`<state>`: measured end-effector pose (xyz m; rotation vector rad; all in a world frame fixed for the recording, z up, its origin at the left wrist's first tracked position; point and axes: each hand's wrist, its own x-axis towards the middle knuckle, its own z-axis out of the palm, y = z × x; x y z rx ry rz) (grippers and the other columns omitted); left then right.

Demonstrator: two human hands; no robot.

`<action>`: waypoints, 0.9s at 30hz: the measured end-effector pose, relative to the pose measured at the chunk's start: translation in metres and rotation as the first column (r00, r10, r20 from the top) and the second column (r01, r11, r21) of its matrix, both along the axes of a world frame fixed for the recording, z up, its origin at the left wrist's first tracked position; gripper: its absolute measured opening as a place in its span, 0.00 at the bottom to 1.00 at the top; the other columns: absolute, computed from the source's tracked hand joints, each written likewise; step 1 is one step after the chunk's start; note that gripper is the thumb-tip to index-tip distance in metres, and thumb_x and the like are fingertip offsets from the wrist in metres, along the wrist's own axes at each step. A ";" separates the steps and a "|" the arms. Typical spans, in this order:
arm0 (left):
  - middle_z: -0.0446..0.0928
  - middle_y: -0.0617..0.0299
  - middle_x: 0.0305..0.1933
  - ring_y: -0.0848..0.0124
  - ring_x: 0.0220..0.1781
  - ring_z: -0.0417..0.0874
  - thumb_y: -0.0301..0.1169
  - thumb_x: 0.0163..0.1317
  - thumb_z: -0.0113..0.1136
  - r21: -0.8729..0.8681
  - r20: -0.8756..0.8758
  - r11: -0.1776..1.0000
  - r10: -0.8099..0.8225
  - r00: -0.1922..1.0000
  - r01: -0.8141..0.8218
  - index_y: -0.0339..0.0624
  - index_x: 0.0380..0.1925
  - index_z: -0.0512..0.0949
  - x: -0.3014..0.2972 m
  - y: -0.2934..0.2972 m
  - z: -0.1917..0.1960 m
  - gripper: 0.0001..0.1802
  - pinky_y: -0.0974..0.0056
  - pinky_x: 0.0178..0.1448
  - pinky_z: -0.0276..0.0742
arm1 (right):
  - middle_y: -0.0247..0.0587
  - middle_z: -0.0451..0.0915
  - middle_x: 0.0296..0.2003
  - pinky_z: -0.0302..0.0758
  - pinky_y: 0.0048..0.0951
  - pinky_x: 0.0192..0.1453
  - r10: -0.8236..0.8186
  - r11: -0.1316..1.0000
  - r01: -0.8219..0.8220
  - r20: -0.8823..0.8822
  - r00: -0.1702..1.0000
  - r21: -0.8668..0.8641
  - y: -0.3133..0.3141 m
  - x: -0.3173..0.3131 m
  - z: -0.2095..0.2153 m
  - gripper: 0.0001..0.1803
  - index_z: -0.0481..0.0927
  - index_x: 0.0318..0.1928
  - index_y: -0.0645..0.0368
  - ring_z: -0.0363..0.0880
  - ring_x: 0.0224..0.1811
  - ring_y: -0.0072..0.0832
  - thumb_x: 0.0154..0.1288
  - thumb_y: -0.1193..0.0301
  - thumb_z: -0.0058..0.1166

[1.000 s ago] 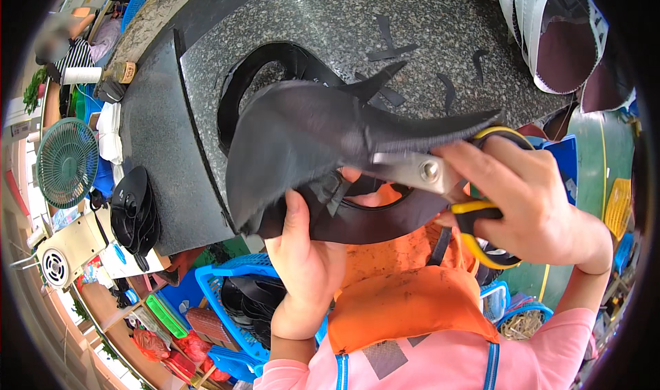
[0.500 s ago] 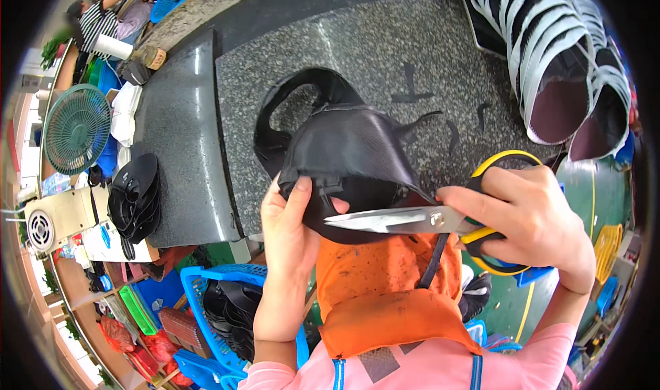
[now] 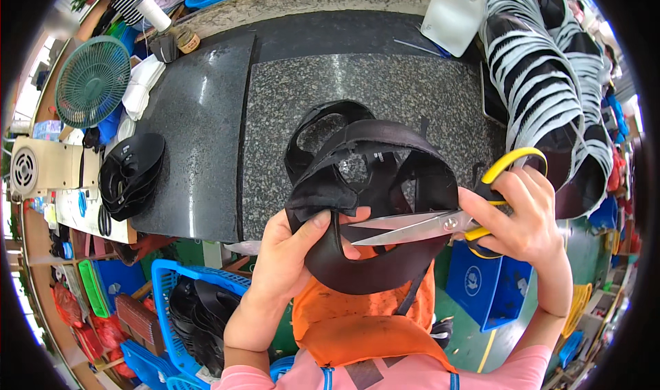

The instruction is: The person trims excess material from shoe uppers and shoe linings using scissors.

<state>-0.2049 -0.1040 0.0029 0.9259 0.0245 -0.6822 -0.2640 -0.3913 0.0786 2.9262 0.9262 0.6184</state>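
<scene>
Granite slab (image 3: 385, 87) fills centre, speckled grey, darker panel (image 3: 199, 136) at left. Left hand (image 3: 292, 252) pinches black cap piece (image 3: 371, 191) at near edge, thumb over rim, held above slab. Right hand (image 3: 526, 218) closed through yellow-handled scissors (image 3: 440, 221), blades slightly parted, tips at cap piece. White jug (image 3: 457, 8) far. Stacked visors (image 3: 543, 81) right. Green fan (image 3: 93, 81) far left. Blue basket (image 3: 165, 287) near left, below slab.
</scene>
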 end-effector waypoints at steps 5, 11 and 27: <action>0.83 0.48 0.43 0.69 0.30 0.85 0.31 0.74 0.49 0.070 -0.062 0.998 0.008 0.998 -0.003 0.31 0.46 0.76 0.005 0.004 -0.004 0.12 0.64 0.37 0.84 | 0.36 0.65 0.27 0.64 0.31 0.25 0.028 0.998 -0.019 0.165 0.986 -0.059 0.011 -0.012 0.006 0.23 0.86 0.44 0.45 0.69 0.24 0.33 0.41 0.64 0.66; 0.79 0.59 0.28 0.69 0.22 0.82 0.35 0.71 0.55 0.103 -0.136 0.993 -0.048 0.990 0.062 0.34 0.34 0.76 0.003 0.005 -0.002 0.13 0.66 0.26 0.79 | 0.38 0.67 0.29 0.66 0.35 0.32 -0.187 0.982 0.180 -0.164 0.969 -0.056 0.028 -0.021 0.002 0.34 0.84 0.51 0.46 0.70 0.29 0.34 0.35 0.57 0.70; 0.77 0.57 0.29 0.65 0.21 0.82 0.38 0.69 0.57 0.103 -0.134 0.985 -0.122 0.983 0.136 0.32 0.38 0.77 0.000 0.005 0.002 0.16 0.65 0.25 0.78 | 0.33 0.60 0.23 0.61 0.32 0.22 -0.101 0.995 0.094 -0.264 0.959 -0.038 0.017 -0.025 -0.001 0.36 0.81 0.55 0.53 0.64 0.19 0.29 0.37 0.62 0.66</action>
